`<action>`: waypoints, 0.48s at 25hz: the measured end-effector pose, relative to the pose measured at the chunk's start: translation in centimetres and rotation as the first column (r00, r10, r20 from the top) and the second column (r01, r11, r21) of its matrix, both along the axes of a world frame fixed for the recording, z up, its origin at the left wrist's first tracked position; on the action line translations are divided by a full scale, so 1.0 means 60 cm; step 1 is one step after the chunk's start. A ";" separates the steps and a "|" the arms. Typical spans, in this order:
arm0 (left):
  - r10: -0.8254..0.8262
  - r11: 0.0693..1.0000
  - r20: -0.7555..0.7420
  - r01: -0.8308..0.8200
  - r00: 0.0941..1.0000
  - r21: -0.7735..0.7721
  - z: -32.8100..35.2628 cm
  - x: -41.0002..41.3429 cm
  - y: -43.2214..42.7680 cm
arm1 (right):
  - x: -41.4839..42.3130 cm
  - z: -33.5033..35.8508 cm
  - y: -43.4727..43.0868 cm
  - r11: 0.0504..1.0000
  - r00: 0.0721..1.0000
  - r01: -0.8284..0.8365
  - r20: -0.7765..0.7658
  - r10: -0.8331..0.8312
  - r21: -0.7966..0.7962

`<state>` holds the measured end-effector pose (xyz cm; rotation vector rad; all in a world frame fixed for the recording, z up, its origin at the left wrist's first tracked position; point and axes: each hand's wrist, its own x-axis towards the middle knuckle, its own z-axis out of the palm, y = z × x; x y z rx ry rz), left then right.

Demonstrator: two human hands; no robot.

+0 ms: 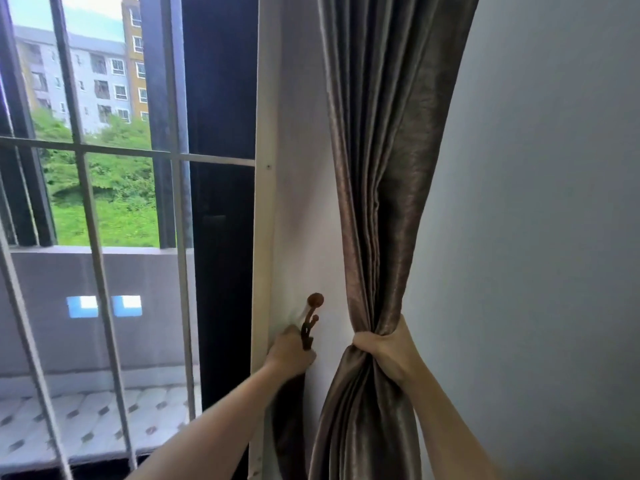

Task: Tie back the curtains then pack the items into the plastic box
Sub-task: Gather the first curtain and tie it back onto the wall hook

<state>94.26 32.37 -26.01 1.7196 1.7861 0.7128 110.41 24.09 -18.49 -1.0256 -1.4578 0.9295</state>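
A shiny grey-brown curtain (384, 168) hangs right of the window, gathered into a tight waist low down. My right hand (384, 344) is closed around that gathered waist. A brown metal tie-back hook (313, 317) is fixed to the white wall just left of the curtain. My left hand (291, 351) is at the base of the hook, fingers closed on a dark brown tie-back strap (289, 403) that hangs down below my wrist. The plastic box is out of view.
A white window frame post (261, 237) stands left of the hook. White window bars (90, 202) cross the glass, with a balcony wall, tiled floor and buildings beyond. A plain grey wall (536, 237) fills the right side.
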 end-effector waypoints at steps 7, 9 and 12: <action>-0.166 0.978 0.242 0.191 0.956 -0.081 0.017 -0.034 -0.008 | 0.000 0.000 0.034 0.998 0.998 -0.055 0.004 0.055 0.012; -0.168 0.982 0.231 0.183 0.958 -0.048 0.034 -0.074 -0.030 | -0.016 0.000 0.032 0.994 0.995 -0.102 -0.005 0.103 0.027; -0.254 0.967 -0.018 0.254 0.967 0.000 0.072 -0.138 -0.059 | -0.048 -0.007 0.031 0.989 0.990 -0.139 0.001 0.140 0.045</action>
